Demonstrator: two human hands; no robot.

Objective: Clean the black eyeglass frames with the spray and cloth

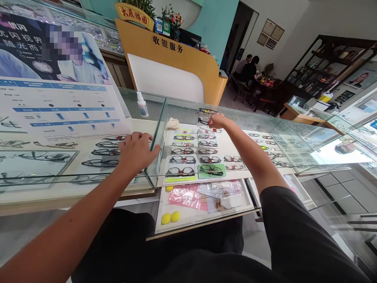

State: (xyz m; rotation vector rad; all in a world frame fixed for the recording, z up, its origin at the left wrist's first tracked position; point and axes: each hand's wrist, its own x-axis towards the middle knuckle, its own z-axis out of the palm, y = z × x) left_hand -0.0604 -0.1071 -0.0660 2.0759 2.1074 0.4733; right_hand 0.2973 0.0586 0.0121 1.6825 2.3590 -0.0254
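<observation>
My right hand [217,121] reaches deep into the glass display case, its fingers closed on a dark pair of eyeglasses [202,121] at the far end of a column of frames. Just beyond it lies another pair with a yellow tag [207,111]. My left hand [138,151] rests on the case's glass top by the upright divider [160,137], fingers spread and holding nothing. Rows of eyeglasses [180,171] fill the tray between my hands. One dark pair [211,169] sits on a green card. A beige cloth [172,124] lies at the tray's far left corner.
A pulled-out drawer [188,225] with plastic packets [188,195] and yellow round pieces [171,217] juts toward my lap. A white spray bottle [142,104] and a large price calendar [73,114] stand to the left. Two people [249,70] sit at a far table.
</observation>
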